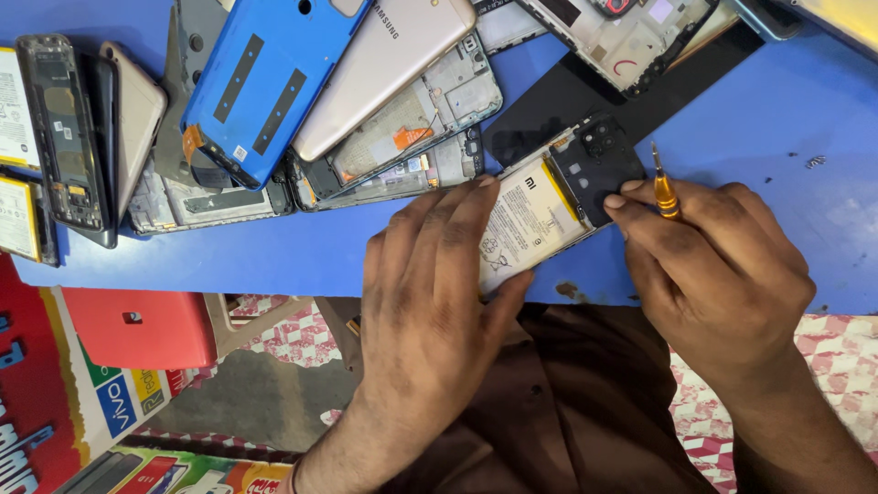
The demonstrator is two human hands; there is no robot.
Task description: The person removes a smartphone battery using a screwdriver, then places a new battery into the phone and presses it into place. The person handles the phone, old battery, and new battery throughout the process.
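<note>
From the head camera, your left hand [430, 284] lies flat, fingers spread, pressing on the near end of an opened phone [549, 197] that sits at the near edge of the blue worktop [777, 119]. The phone has its back removed: a pale battery [526, 215] with a yellow strip fills its middle, and a black cover with the camera cut-outs [599, 165] sits at its far end. Your left fingertips rest on the battery; the hand grips nothing.

Your right hand [713, 265] is closed around a small screwdriver [664, 187] with an orange handle, its tip pointing away from you, just to the right of the phone's black cover. The right index fingertip touches that cover's edge.

Left of the opened phone lies a heap of parts: a blue back cover [265, 82], a gold back cover [384, 64] and bare phone frames [421, 119]. Beyond the phone, a black sheet [558, 96] lies on the worktop. Left of the heap stand more frames [64, 128] and loose batteries [16, 110].
</note>
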